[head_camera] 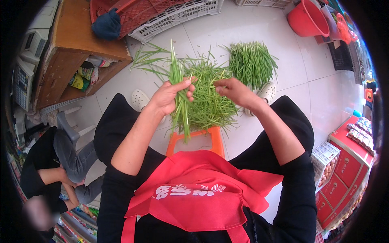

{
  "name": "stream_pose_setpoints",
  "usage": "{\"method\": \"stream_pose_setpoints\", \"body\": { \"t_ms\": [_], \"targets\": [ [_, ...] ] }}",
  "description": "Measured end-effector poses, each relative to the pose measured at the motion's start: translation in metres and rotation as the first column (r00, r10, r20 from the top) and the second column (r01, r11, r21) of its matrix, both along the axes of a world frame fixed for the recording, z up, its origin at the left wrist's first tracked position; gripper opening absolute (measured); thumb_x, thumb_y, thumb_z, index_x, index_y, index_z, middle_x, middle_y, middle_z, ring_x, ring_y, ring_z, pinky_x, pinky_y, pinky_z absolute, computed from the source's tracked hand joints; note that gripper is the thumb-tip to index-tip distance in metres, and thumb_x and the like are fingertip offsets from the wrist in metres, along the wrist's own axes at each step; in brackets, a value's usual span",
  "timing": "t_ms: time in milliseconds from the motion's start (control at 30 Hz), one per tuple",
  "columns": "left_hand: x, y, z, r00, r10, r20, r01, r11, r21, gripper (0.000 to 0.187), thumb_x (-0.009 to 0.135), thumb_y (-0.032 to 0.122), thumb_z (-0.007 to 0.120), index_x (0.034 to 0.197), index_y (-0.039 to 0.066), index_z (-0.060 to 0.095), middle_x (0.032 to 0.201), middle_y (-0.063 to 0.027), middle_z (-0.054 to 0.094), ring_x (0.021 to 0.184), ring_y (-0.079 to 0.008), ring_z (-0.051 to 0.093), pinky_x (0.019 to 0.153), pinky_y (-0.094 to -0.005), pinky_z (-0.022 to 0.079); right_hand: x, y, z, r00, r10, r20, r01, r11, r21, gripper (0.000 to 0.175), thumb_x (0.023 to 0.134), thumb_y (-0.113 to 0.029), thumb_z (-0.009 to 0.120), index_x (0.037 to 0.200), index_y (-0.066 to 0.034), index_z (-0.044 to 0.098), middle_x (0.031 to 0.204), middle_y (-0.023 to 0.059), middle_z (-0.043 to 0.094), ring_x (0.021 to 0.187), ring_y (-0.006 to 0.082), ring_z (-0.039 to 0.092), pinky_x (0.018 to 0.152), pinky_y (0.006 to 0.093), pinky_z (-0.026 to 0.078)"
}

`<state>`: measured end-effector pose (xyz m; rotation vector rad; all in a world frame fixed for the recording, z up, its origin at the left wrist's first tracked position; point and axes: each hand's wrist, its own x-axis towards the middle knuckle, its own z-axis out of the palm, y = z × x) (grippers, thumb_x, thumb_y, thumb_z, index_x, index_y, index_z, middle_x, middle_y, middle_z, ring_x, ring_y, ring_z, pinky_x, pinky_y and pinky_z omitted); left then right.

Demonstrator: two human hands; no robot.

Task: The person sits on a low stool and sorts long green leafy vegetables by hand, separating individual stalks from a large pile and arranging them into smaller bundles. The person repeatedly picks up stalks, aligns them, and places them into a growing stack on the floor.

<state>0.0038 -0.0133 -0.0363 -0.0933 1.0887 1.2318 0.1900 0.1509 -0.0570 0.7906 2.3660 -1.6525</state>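
Note:
My left hand [173, 94] is closed around a bunch of long green leafy stalks [175, 68], held upright over the left side of a heap. That loose heap of green stalks [209, 103] lies in front of me, just beyond an orange plastic stool [194, 133]. Over the heap's right side is my right hand [232, 90], its fingers curled; whether it pinches a stalk cannot be told. A neater pile of green stalks [252, 63] lies on the tiled floor beyond my right hand. A few loose stalks [152, 57] are scattered at the upper left.
A wooden cabinet [88, 36] stands at the left, near red and white plastic crates [179, 19]. A red bucket [307, 19] is at the upper right. Red boxes [340, 182] and a crate of eggs [325, 164] stand at the right. Another person [45, 158] sits at the lower left.

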Motion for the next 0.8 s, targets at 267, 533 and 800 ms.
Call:
{"method": "stream_pose_setpoints", "body": {
  "t_ms": [267, 533, 800],
  "targets": [
    [0.008, 0.003, 0.000, 0.993, -0.053, 0.110, 0.045, 0.996, 0.080, 0.030, 0.091, 0.016, 0.060, 0.118, 0.002, 0.055, 0.084, -0.0045, 0.060, 0.069, -0.0144, 0.058, 0.064, -0.0293, 0.051, -0.014, -0.002, 0.013, 0.977, -0.205, -0.061, 0.168, 0.914, -0.370, 0.030, 0.089, -0.030, 0.060, 0.102, -0.0035, 0.064, 0.087, 0.0029, 0.064, 0.076, 0.0126, 0.056, 0.069, 0.0268, 0.044],
    [-0.005, 0.007, -0.003, 0.986, 0.160, 0.043, -0.162, 0.986, 0.046, 0.028, 0.092, 0.015, 0.058, 0.116, 0.000, 0.055, 0.083, -0.0040, 0.059, 0.067, -0.0129, 0.056, 0.064, -0.0290, 0.051, -0.011, -0.017, 0.014, 0.978, 0.148, 0.145, -0.046, 0.837, -0.546, 0.047, 0.096, -0.045, 0.047, 0.117, -0.0052, 0.059, 0.104, 0.0035, 0.063, 0.094, 0.0123, 0.056, 0.082, 0.0285, 0.043],
    [-0.034, 0.001, -0.007, 0.920, 0.389, -0.042, -0.386, 0.920, 0.065, 0.029, 0.092, 0.013, 0.058, 0.117, 0.000, 0.053, 0.081, -0.0047, 0.056, 0.066, -0.0139, 0.054, 0.064, -0.0317, 0.049, -0.003, -0.014, 0.002, 0.984, 0.071, 0.165, 0.059, 0.741, -0.669, 0.029, 0.096, -0.024, 0.053, 0.113, -0.0020, 0.061, 0.075, -0.0020, 0.058, 0.066, 0.0066, 0.049, 0.062, 0.0201, 0.041]
  ]
}}
